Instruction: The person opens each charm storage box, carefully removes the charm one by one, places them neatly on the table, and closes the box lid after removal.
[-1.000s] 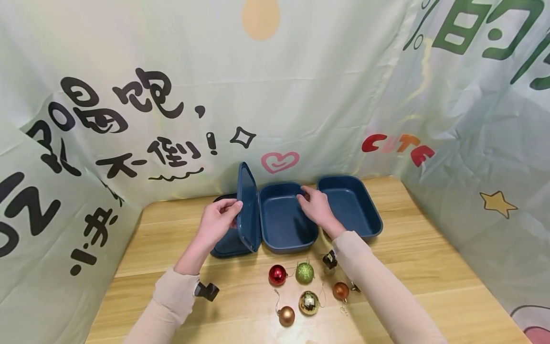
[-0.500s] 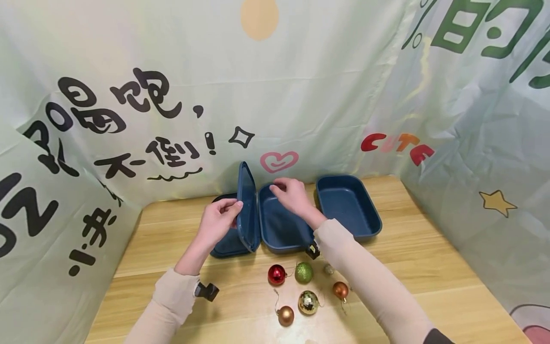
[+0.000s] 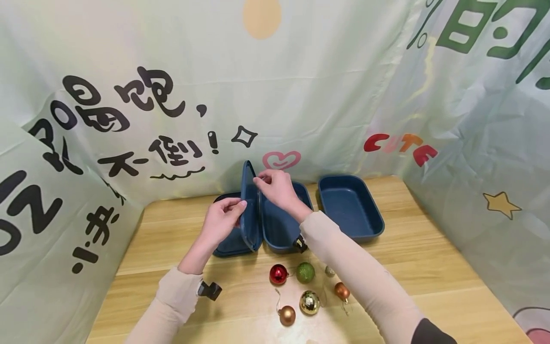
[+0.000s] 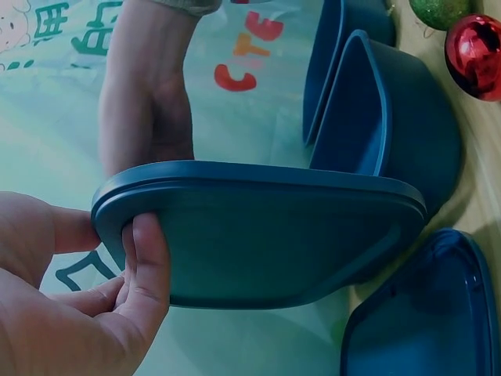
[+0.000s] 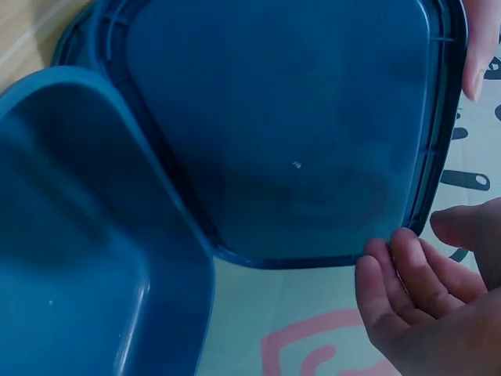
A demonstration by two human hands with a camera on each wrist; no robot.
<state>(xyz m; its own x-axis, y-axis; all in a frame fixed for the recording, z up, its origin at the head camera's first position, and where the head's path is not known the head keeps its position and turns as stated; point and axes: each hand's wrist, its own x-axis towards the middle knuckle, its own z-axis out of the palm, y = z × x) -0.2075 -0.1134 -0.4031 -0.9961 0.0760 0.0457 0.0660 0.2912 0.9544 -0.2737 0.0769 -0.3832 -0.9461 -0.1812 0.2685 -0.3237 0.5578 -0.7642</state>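
A dark blue lid [image 3: 249, 210] stands on edge between a flat blue lid [image 3: 232, 243] on the left and the middle blue container [image 3: 281, 229]. My left hand [image 3: 223, 220] pinches the upright lid's near upper edge, fingers on its outer face in the left wrist view. My right hand [image 3: 277, 188] reaches over the middle container to the lid's far upper corner. In the right wrist view its loosely bent fingers [image 5: 419, 274] touch that corner, while the thumb sits just off the rim. The lid hides the right fingers in the left wrist view.
Another blue container [image 3: 350, 205] stands to the right. In front lie a red ornament [image 3: 278, 274], a green one [image 3: 305, 272], a mirrored gold one [image 3: 309, 302], two copper-coloured ones and a small silver one. A printed cloth wall [image 3: 309, 95] rises behind the wooden table [image 3: 172, 239].
My right hand has moved left, from the middle container's right side across to the upright lid's far corner. My left hand keeps its hold, and the lid stays nearly in place.
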